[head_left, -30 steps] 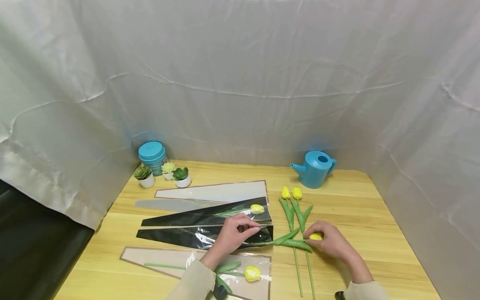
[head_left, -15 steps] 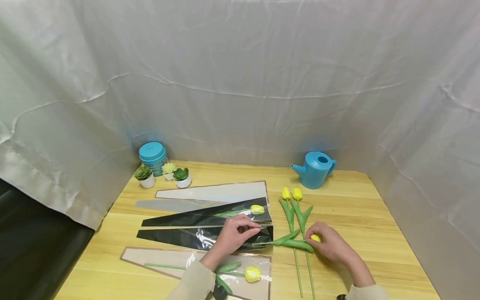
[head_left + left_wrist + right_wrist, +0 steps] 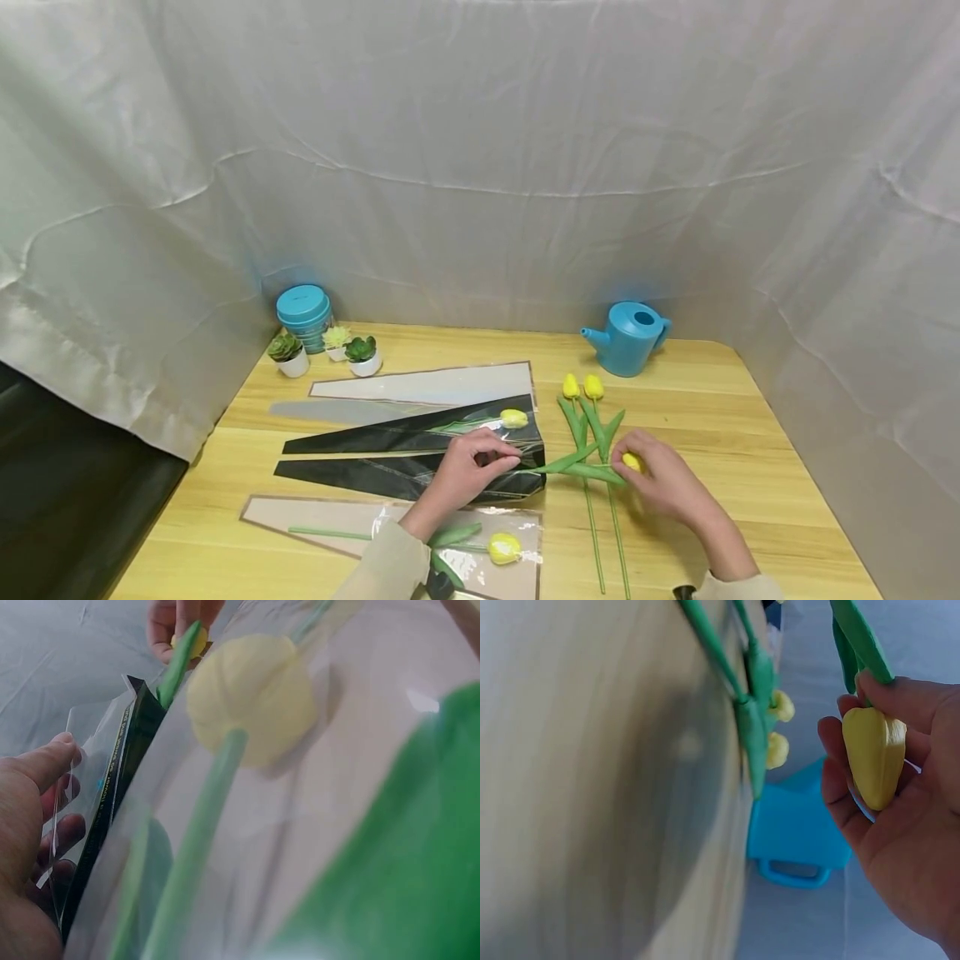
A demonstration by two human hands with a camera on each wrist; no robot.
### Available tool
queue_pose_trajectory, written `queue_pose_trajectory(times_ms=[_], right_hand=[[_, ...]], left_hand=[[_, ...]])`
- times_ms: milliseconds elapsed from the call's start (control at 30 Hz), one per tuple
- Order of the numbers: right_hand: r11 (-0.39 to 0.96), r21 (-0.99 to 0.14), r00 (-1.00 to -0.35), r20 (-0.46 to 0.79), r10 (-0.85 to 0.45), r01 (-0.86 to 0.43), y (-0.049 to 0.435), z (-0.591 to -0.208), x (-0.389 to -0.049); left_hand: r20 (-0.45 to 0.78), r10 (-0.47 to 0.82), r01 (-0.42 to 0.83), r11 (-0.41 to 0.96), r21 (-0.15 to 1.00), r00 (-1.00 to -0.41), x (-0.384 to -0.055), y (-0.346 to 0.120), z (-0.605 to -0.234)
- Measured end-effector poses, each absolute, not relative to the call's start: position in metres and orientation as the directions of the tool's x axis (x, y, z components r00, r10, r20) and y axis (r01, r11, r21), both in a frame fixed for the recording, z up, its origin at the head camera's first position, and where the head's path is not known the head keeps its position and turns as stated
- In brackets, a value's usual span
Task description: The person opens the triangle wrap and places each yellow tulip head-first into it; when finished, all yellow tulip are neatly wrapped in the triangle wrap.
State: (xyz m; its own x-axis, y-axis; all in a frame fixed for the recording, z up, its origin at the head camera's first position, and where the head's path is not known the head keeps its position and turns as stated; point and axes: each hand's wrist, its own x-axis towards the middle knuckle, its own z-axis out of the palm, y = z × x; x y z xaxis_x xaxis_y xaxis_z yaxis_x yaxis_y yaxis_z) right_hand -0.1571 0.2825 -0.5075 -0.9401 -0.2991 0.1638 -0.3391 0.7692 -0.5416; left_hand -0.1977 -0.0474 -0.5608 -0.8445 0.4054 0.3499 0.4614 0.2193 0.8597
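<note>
My left hand (image 3: 467,471) pinches the clear film at the wide end of a black-backed flower sleeve (image 3: 360,478); in the left wrist view the film stands lifted off the black backing (image 3: 124,761). A yellow artificial tulip (image 3: 875,757) is in my right hand (image 3: 658,477), gripped by thumb and fingers at the stem just under the bloom. Its green leaves (image 3: 592,472) lie across the sleeve's mouth, and the lower stem runs into the sleeve, partly hidden by my left hand. Another black sleeve (image 3: 420,428) behind it contains a yellow tulip (image 3: 513,418).
Two loose tulips (image 3: 582,386) lie under the held one. Nearest me is a pale sleeve (image 3: 337,521) with a tulip (image 3: 504,548) inside. White (image 3: 450,383) and grey sleeves (image 3: 322,409) lie farther back. A blue watering can (image 3: 628,340), potted succulents (image 3: 363,357) and a blue-lidded container (image 3: 303,312) stand behind.
My right hand has moved the tulip slightly away from me, and its leaves sit higher and a little farther left over the sleeve's mouth. My left hand has stayed in place.
</note>
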Motion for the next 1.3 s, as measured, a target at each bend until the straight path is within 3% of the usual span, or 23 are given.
queue_pose_trajectory(times_ms=[400,1300], right_hand=[[0.793,-0.500,-0.937,0.193,-0.291,-0.349,0.261,-0.490,-0.155],[0.773,-0.543,-0.944,0.161,-0.286,-0.327,0.222,-0.493,-0.157]], left_hand=[[0.379,0.406,0.488,0.207,0.848,-0.831,-0.197,-0.045,-0.558],[0.383,0.416,0.487,0.178,0.855,-0.825,-0.193,-0.038,-0.550]])
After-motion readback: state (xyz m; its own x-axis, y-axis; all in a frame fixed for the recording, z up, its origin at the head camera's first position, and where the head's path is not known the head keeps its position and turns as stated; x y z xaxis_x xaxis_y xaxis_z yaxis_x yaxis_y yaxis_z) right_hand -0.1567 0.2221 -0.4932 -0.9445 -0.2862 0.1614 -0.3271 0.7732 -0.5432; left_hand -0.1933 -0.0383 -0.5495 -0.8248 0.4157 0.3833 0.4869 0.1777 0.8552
